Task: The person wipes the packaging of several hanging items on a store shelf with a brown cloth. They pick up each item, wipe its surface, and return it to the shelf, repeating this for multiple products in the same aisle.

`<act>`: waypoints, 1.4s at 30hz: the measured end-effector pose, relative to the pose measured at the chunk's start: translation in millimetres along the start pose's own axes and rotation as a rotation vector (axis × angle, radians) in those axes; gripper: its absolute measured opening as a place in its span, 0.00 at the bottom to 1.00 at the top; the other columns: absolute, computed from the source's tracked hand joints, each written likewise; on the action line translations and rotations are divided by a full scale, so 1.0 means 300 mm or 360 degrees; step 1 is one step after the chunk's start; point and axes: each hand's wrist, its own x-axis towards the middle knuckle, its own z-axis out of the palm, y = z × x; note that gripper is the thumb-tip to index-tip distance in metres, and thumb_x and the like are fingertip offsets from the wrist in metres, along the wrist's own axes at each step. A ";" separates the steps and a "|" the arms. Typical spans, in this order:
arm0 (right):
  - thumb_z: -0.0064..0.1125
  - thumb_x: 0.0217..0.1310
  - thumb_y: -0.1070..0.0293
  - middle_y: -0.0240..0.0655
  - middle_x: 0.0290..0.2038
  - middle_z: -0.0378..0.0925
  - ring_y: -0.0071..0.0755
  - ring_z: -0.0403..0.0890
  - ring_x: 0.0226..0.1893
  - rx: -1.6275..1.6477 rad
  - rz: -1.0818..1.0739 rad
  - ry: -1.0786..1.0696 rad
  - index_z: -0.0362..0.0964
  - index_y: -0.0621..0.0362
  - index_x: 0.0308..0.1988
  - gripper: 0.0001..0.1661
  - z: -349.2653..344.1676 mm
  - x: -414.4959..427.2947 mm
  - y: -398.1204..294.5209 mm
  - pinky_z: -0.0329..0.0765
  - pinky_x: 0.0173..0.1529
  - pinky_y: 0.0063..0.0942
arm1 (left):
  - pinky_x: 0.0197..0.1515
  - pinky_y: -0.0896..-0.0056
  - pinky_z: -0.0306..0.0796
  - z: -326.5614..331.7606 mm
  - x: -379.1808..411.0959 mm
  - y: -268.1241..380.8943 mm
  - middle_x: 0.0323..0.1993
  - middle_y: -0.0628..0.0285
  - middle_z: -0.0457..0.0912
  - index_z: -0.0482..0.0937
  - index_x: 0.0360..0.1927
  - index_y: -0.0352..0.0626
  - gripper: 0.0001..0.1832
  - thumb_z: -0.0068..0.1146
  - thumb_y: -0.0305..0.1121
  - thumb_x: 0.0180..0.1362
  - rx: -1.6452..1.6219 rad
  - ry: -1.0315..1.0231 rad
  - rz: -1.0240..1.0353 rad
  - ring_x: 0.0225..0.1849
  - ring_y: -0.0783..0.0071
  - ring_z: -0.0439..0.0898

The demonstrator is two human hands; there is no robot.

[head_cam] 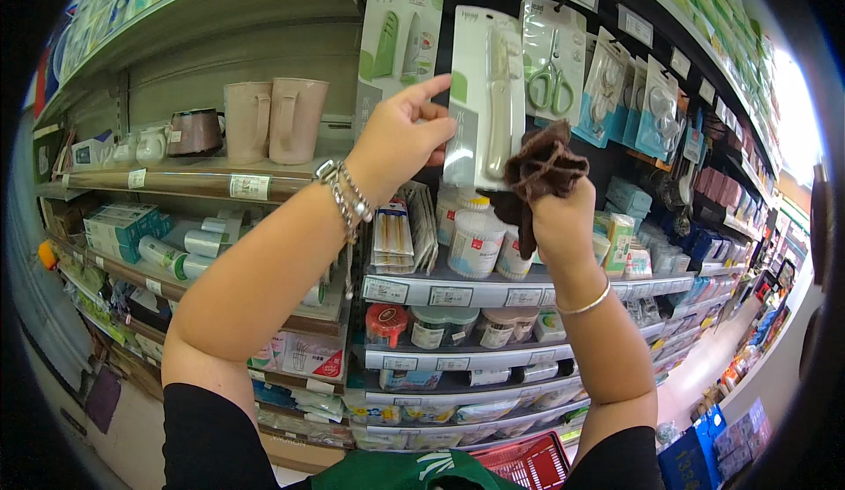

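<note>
My left hand (408,135), with a watch and bracelets at the wrist, is raised at the left edge of a blister-packed peeler or knife set (485,97). Its fingers are partly curled; whether they grip the pack cannot be told. My right hand (561,216) holds a bunched dark brown cloth (546,163) by the pack's lower right corner. A carded fruit knife with a green sheath (401,35) hangs to the left on a hook. Carded green-handled scissors (553,71) hang to the right.
Pink mugs (300,120) stand on the left shelf. Below the hanging packs are tubs of cotton swabs (476,242) and packs of sticks (393,233) on a shelf with price tags. A red plastic shopping basket (525,463) is low in front. Blue boxes (700,447) stand at lower right.
</note>
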 end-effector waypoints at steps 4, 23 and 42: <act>0.52 0.53 0.83 0.34 0.36 0.77 0.24 0.77 0.35 -0.0066 -0.0133 0.0092 0.71 0.67 0.42 0.13 0.018 0.085 0.008 0.75 0.41 0.22 | 0.33 0.84 0.69 0.006 0.077 0.018 0.34 0.71 0.73 0.61 0.64 0.46 0.32 0.54 0.24 0.55 0.0073 -0.0014 0.0110 0.31 0.86 0.70; 0.48 0.44 0.85 0.38 0.35 0.78 0.29 0.77 0.35 0.0041 -0.0021 0.0074 0.72 0.71 0.40 0.18 0.027 0.272 0.013 0.73 0.42 0.23 | 0.26 0.82 0.65 -0.014 0.238 -0.002 0.28 0.70 0.73 0.57 0.66 0.42 0.32 0.51 0.24 0.57 0.0292 0.0135 0.0256 0.23 0.86 0.67; 0.54 0.43 0.76 0.47 0.30 0.80 0.36 0.80 0.33 -0.0769 0.0232 -0.0181 0.76 0.69 0.34 0.13 0.027 0.254 0.099 0.74 0.39 0.30 | 0.50 0.66 0.69 -0.026 0.168 -0.164 0.51 0.43 0.72 0.67 0.59 0.37 0.32 0.59 0.36 0.49 0.1581 0.0096 0.0272 0.50 0.59 0.75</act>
